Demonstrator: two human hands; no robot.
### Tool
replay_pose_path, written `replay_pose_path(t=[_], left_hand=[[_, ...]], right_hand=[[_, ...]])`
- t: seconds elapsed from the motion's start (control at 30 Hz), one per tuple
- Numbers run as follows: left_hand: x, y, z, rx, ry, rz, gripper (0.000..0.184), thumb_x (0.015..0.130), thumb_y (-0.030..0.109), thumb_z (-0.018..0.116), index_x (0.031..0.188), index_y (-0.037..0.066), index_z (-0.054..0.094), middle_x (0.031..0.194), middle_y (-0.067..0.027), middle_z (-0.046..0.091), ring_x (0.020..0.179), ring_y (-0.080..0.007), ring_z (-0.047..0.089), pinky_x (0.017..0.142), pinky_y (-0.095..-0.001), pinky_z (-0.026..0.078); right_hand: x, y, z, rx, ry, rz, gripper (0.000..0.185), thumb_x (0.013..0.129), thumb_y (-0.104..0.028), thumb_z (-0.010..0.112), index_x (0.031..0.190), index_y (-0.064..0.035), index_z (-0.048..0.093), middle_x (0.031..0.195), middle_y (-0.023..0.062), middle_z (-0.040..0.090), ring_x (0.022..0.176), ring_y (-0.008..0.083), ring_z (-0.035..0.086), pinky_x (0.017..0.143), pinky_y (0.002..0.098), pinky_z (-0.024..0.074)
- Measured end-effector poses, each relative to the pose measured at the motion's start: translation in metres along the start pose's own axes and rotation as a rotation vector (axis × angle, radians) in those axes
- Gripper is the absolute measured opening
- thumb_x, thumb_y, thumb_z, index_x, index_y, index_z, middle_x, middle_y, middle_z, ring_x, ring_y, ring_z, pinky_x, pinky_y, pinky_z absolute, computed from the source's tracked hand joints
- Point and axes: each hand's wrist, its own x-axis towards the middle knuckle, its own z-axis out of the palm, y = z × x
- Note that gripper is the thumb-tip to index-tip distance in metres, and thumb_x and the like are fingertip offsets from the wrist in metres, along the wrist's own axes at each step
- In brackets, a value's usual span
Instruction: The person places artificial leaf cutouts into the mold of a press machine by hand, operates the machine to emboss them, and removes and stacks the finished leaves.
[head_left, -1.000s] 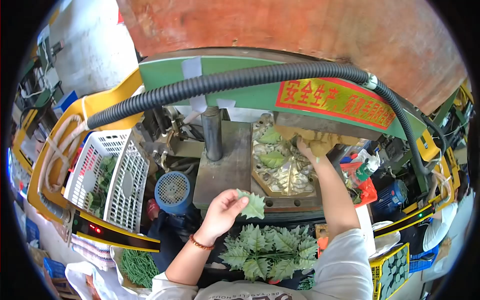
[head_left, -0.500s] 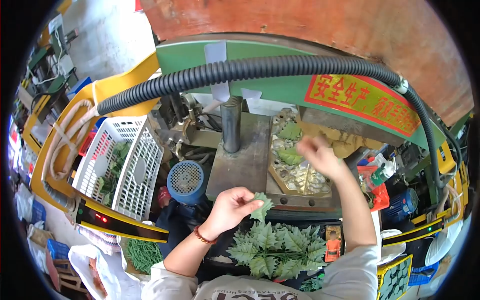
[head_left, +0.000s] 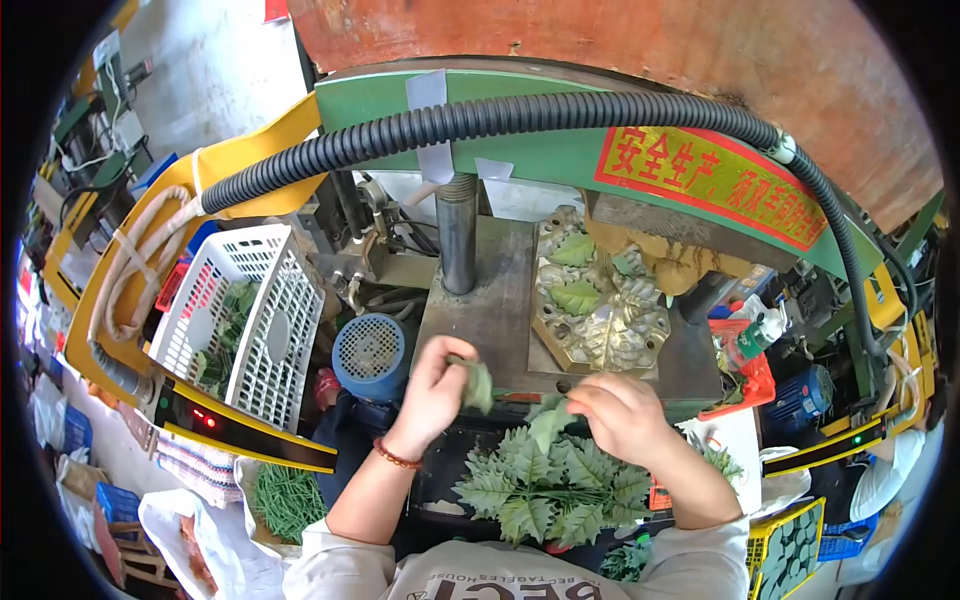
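Observation:
My left hand (head_left: 430,398) pinches a green artificial leaf (head_left: 477,385) above the front edge of the press bed. Between the closed fingers of my right hand (head_left: 627,418) is another leaf (head_left: 548,422), just over a pile of serrated leaves (head_left: 530,490) near my lap. Farther forward lies a metal leaf-shaped mould (head_left: 615,335). On it rest an upper leaf (head_left: 573,249), a lower leaf (head_left: 575,297) and a smaller green piece (head_left: 630,262) to their right.
A black corrugated hose (head_left: 480,120) arches across the green press frame. A steel post (head_left: 457,240) rises left of the mould. At left stand a white basket (head_left: 275,340) with leaves and a blue motor (head_left: 370,355). A red tray (head_left: 745,385) sits at right.
My right hand has drawn back from the mould to the pile and now grips a leaf. My left hand, with its leaf, has shifted left and up. The green piece at the mould's right is now exposed.

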Motion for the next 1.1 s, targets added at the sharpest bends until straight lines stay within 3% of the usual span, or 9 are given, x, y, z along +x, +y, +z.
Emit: replay_pose_path(t=[0.1,0.2,0.4,0.57,0.73,0.8,0.93,1.03,1.1], left_hand=[[-0.013,0.033,0.033,-0.16,-0.439,-0.314,0.01,0.089,0.007,0.062,0.098,0.004,0.062,0.075,-0.0008,0.06,0.051,-0.0022,0.04,0.045,-0.0136,0.03],[-0.019,0.014,0.035,-0.174,-0.657,-0.285,0.008,0.087,0.008,0.064,0.094,0.004,0.066,0.079,-0.0016,0.063,0.051,-0.0017,0.039,0.046,-0.0137,0.03],[0.001,0.002,0.027,-0.058,0.012,-0.081,0.005,0.087,0.005,0.064,0.09,0.003,0.068,0.073,-0.0007,0.063,0.058,-0.0055,0.048,0.052,-0.0171,0.038],[-0.005,0.015,0.038,0.238,-0.34,0.151,0.01,0.088,0.011,0.065,0.082,0.003,0.067,0.071,0.0,0.062,0.053,-0.0037,0.043,0.048,-0.0171,0.034],[0.001,0.007,0.031,-0.037,-0.853,-0.225,0.012,0.088,0.013,0.066,0.081,0.003,0.068,0.065,0.0032,0.057,0.055,-0.0031,0.043,0.049,-0.0162,0.033],[-0.004,0.012,0.033,-0.017,-0.7,-0.279,0.013,0.089,0.014,0.066,0.08,0.004,0.067,0.064,0.004,0.055,0.055,-0.0026,0.041,0.048,-0.0158,0.031],[-0.006,0.011,0.041,0.0,-0.454,-0.28,0.015,0.089,0.016,0.066,0.079,0.004,0.066,0.064,0.005,0.054,0.054,-0.0022,0.039,0.048,-0.0155,0.029],[-0.01,0.004,0.049,0.007,-0.179,-0.144,0.018,0.089,0.016,0.066,0.077,0.003,0.064,0.064,0.0055,0.054,0.055,-0.0025,0.039,0.049,-0.0157,0.031],[-0.012,0.004,0.058,-0.005,-0.117,-0.076,0.018,0.089,0.016,0.066,0.076,0.003,0.063,0.064,0.0056,0.053,0.055,-0.0026,0.038,0.049,-0.0159,0.031]], right_hand=[[0.002,-0.001,-0.002,-0.101,0.044,-0.079,0.01,0.079,-0.006,0.065,0.087,-0.001,0.06,0.083,0.006,0.061,0.062,0.0175,0.054,0.056,0.0265,0.0434],[-0.008,-0.014,-0.005,-0.168,0.102,-0.136,0.013,0.079,-0.007,0.066,0.089,-0.001,0.061,0.084,0.0071,0.061,0.062,0.0169,0.054,0.056,0.0261,0.0438],[-0.026,-0.026,-0.015,-0.296,0.189,-0.208,0.017,0.078,-0.009,0.067,0.092,-0.001,0.062,0.086,0.0089,0.061,0.063,0.016,0.053,0.057,0.0253,0.0444],[-0.019,-0.006,-0.023,0.091,0.099,0.129,0.021,0.08,-0.014,0.067,0.095,-0.0007,0.063,0.085,0.0092,0.06,0.064,0.015,0.054,0.057,0.0256,0.0448],[-0.007,-0.014,-0.01,-0.37,-0.006,-0.323,0.017,0.081,-0.016,0.064,0.089,-0.0015,0.063,0.083,0.0094,0.062,0.066,0.0185,0.056,0.06,0.0277,0.0465],[-0.013,-0.01,-0.013,-0.422,0.017,-0.348,0.015,0.081,-0.015,0.063,0.086,-0.0013,0.063,0.082,0.0098,0.063,0.068,0.0202,0.057,0.061,0.0295,0.0473],[-0.018,0.038,-0.036,-0.298,0.34,0.163,0.004,0.078,-0.005,0.06,0.075,-0.006,0.061,0.072,0.0078,0.059,0.061,0.026,0.051,0.06,0.0357,0.0432],[-0.005,0.097,-0.039,-0.193,0.284,0.585,0.008,0.077,-0.004,0.06,0.071,0.0007,0.058,0.067,0.0094,0.054,0.067,0.0281,0.049,0.063,0.0347,0.0431],[-0.009,0.11,-0.035,-0.15,0.294,0.594,0.008,0.077,-0.005,0.061,0.071,0.0007,0.059,0.067,0.0094,0.054,0.067,0.0282,0.05,0.063,0.0345,0.0433]])
